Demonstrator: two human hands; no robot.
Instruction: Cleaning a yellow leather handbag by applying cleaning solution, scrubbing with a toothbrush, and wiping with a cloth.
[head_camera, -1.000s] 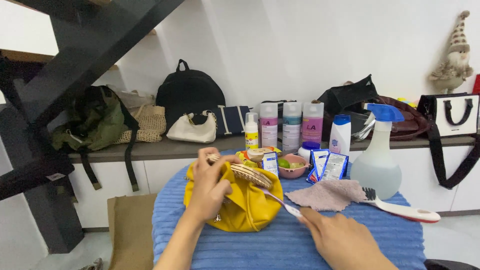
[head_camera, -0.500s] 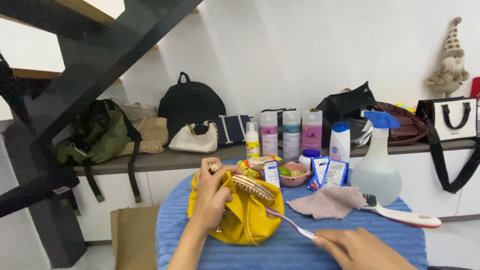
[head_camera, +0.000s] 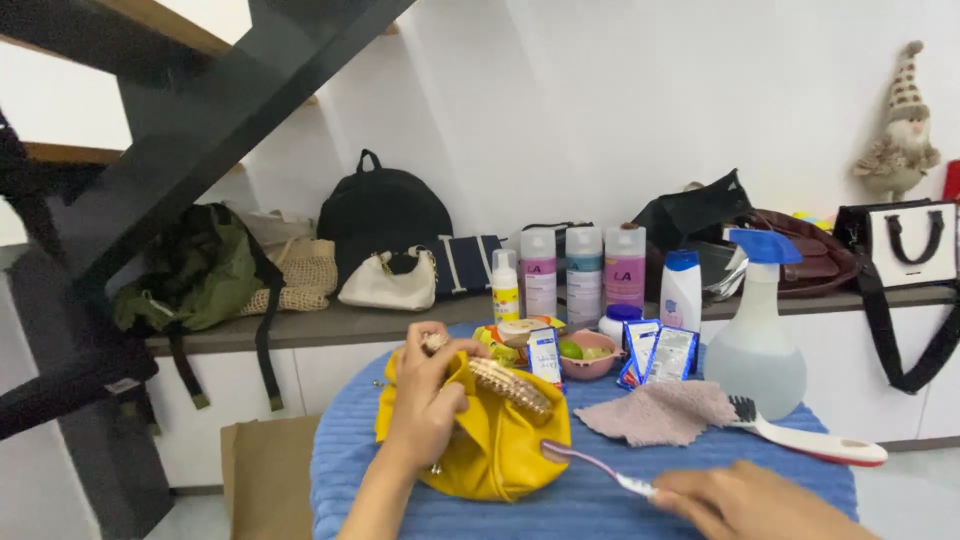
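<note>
A yellow leather bag (head_camera: 500, 450) with a woven straw trim (head_camera: 512, 385) lies on the round table under a blue ribbed cloth (head_camera: 640, 500). My left hand (head_camera: 425, 400) grips the bag's upper left edge, fingers curled over it. My right hand (head_camera: 745, 500) sits low at the front right and holds a toothbrush (head_camera: 592, 464) by its handle. The brush head points left and rests against the bag's right side.
A pinkish cloth (head_camera: 660, 412), a white-handled scrub brush (head_camera: 810, 437), a spray bottle (head_camera: 757, 330), a small pink bowl (head_camera: 588, 358), sachets and several bottles stand behind the bag. Backpacks and handbags line the shelf (head_camera: 330, 322) at the wall. Dark stairs (head_camera: 180, 120) rise at the left.
The view has tilted up a little. My right hand has drawn back toward the front right with the toothbrush, while my left hand keeps its grip on the yellow bag.
</note>
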